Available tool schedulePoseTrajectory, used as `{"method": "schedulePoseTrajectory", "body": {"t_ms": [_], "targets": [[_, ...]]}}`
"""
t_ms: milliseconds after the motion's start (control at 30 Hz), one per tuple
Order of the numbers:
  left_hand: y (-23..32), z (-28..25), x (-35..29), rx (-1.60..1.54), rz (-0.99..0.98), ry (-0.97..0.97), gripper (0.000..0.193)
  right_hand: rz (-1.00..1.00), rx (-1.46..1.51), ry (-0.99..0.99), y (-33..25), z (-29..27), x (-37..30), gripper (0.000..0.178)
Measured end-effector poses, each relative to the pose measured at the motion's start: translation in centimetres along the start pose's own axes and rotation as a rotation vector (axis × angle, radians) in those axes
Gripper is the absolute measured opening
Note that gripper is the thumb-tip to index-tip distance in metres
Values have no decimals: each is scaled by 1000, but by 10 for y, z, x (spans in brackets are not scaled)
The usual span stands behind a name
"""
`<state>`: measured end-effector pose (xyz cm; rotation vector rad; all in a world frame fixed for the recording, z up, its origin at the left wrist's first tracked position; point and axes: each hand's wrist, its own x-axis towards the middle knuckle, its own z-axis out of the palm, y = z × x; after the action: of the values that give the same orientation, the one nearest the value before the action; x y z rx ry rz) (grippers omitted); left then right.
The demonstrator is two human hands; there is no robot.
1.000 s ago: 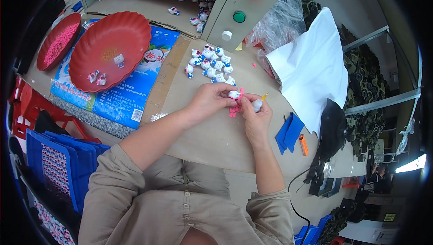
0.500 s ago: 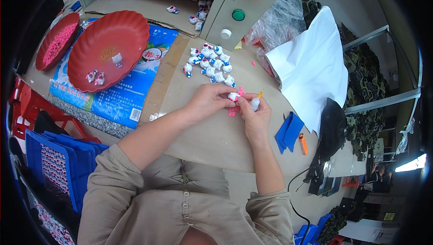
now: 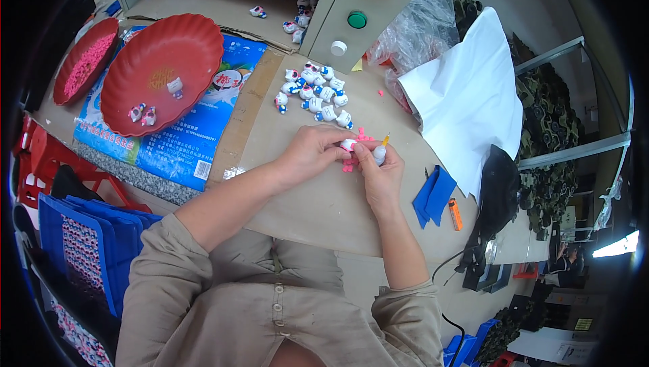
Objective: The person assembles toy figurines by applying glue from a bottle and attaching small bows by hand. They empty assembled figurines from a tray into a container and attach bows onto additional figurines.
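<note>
My left hand (image 3: 313,153) pinches a small white figurine (image 3: 348,144) between thumb and fingertips above the table. My right hand (image 3: 382,179) is closed against it, with thumb and forefinger touching its pink part. Held in the same right hand is a small white squeeze bottle (image 3: 379,156), its thin yellow tip pointing up and away. Small pink pieces (image 3: 348,165) lie on the table around and under the fingertips. Just beyond my hands is a loose group of white and blue figurines (image 3: 316,90). Fingers partly hide the held figurine.
Left, a red scalloped bowl (image 3: 162,49) holds a few figurines; a second red bowl (image 3: 108,29) holds pink pieces. A grey box with buttons (image 3: 368,5) stands behind. Rightward lie white sheet material (image 3: 466,96), blue cloth (image 3: 434,196), an orange lighter (image 3: 455,214) and a black item (image 3: 499,188).
My right hand and the bottle have shifted very slightly left, and the yellow tip has tilted a little. My left hand keeps its pinch on the figurine.
</note>
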<state>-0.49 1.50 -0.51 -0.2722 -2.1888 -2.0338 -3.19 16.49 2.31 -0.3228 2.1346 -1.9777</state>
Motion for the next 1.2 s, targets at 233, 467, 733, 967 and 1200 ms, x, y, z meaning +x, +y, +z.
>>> {"method": "schedulePoseTrajectory", "body": {"t_ms": [233, 467, 733, 967, 1200], "targets": [[10, 1, 1, -270, -194, -67, 31, -115, 48, 20, 4, 2, 1, 12], [10, 0, 2, -422, -236, -41, 32, -125, 23, 2, 4, 1, 1, 10], [10, -3, 2, -424, -297, -34, 28, -76, 50, -16, 0, 4, -1, 8], [12, 0, 2, -448, -272, -19, 30, -110, 13, 8, -2, 3, 0, 9], [21, -39, 3, -771, -401, 259, 23, 80, 436, -57, 5, -24, 12, 22]]}}
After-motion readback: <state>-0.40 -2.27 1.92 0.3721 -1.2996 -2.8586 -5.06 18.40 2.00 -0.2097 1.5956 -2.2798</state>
